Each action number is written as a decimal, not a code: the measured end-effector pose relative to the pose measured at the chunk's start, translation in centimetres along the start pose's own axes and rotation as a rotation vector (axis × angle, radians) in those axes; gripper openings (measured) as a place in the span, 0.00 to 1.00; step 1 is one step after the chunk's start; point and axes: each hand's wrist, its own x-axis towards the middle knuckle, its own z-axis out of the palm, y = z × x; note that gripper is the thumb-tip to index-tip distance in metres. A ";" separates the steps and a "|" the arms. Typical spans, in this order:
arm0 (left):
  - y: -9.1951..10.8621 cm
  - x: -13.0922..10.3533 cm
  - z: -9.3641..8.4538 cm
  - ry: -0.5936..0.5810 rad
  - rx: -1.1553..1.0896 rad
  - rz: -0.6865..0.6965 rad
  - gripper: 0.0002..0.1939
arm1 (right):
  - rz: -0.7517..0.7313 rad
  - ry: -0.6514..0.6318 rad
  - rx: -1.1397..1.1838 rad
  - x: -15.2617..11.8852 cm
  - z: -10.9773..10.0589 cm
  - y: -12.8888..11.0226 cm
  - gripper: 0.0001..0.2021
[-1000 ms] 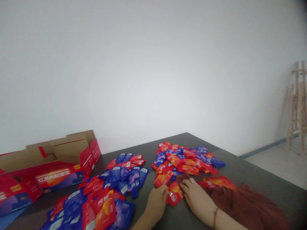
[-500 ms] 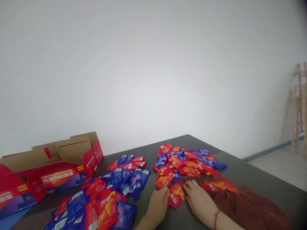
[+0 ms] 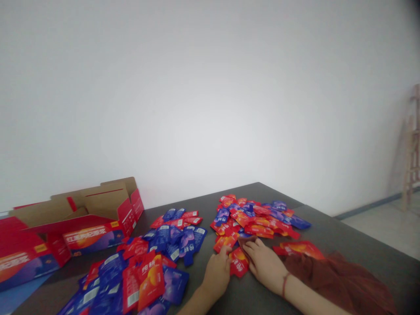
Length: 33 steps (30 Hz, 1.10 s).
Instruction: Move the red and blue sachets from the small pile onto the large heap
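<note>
My left hand [image 3: 217, 271] and right hand [image 3: 265, 263] meet at a red-and-orange sachet [image 3: 239, 263] on the dark table [image 3: 348, 246].
The sachet lies flat between my hands, just in front of a mixed pile of red and blue sachets [image 3: 257, 218]; my left fingers curl in, thumb and forefinger pinching its left edge; my right fingers, bent and close together, rest on a fold of brown cloth [image 3: 344, 284] at its upper right, though I cannot tell whether they pinch the cloth or only press it; the rest of the cloth spreads rumpled beside my right forearm, touching a larger red pouch [image 3: 300, 248]; a red cord bracelet [image 3: 285, 285] circles my right wrist; to my left lie more blue and red sachets [image 3: 111, 267], near an open printed carton [image 3: 95, 236].
</note>
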 end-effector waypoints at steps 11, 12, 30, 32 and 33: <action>-0.2 0.1 0.2 -0.007 0.012 -0.017 0.18 | -0.271 -0.041 0.128 -1.1 0.4 -1.8 0.21; -0.2 0.2 0.1 -0.011 0.025 -0.034 0.18 | -0.257 -0.033 0.112 -0.9 0.4 -1.6 0.21; -1.1 0.7 -1.2 -0.015 -0.077 -0.081 0.16 | -0.337 -0.026 0.134 0.2 0.2 0.1 0.19; -1.2 1.0 -1.4 -0.048 -0.145 -0.112 0.13 | -0.263 -0.029 0.114 -0.4 0.0 0.8 0.21; -1.2 1.1 -1.5 -0.080 -0.179 -0.126 0.12 | -0.201 -0.024 0.102 -0.6 -0.1 1.3 0.21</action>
